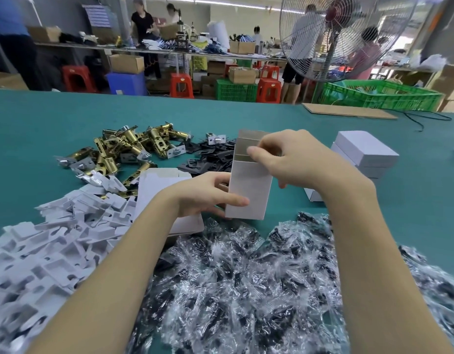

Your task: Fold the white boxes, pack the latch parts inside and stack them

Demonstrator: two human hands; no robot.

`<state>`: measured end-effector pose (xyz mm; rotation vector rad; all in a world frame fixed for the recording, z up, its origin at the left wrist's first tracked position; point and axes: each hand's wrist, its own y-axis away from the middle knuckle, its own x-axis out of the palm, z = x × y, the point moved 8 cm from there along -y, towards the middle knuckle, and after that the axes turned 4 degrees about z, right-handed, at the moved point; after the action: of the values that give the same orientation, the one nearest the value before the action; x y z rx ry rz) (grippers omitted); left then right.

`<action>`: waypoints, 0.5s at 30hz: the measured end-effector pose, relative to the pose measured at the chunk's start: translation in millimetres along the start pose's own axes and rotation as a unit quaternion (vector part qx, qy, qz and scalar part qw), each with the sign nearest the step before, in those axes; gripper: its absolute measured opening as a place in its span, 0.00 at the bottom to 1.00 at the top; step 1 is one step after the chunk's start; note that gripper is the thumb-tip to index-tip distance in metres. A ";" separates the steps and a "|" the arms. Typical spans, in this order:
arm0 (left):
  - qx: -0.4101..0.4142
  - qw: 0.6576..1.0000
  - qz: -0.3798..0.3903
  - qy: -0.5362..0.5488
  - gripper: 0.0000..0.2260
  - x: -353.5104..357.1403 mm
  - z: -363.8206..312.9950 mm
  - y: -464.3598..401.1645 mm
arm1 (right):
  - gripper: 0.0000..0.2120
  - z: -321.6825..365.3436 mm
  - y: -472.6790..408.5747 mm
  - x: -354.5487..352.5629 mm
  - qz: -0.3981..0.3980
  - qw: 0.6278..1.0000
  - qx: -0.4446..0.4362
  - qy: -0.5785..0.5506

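Observation:
A white box (pixel 248 190) stands upright in the middle of the green table (pixel 54 123), its top flaps open. My left hand (pixel 208 195) grips its lower left side, thumb across the front. My right hand (pixel 294 159) pinches a flap at the box's open top. Brass latch parts (pixel 123 149) lie heaped at the back left, with black strike plates (pixel 210 157) behind the box. Closed white boxes (pixel 363 154) are stacked at the right. Flat unfolded boxes (pixel 157 192) lie under my left wrist.
White cardboard inserts (pixel 54 241) are piled at the left. Clear bags of dark screws (pixel 246 282) fill the near table. A cardboard sheet (pixel 348 111) and a black cable (pixel 425 118) lie far right. A large fan (pixel 343 34), crates, stools and people stand beyond the table.

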<state>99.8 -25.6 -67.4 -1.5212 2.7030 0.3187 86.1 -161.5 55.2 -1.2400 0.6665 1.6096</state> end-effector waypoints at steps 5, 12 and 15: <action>0.023 0.998 -0.047 0.026 0.18 -9.0 -3.8 -1.0 | 0.05 5.9 2.2 -24.7 -0.145 0.984 -0.070 -0.080; 0.046 0.984 -0.170 0.034 0.17 -29.2 -1.5 -1.9 | 0.08 -55.9 3.7 35.5 0.185 0.971 0.145 0.036; 0.052 0.979 -0.194 0.035 0.18 -31.7 -0.7 -1.6 | 0.13 -68.1 23.9 77.1 0.368 0.909 0.193 0.034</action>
<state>117.8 0.2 -63.1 -2.0039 2.3487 0.1105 90.5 -201.1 -42.6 -0.7790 1.5494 1.8919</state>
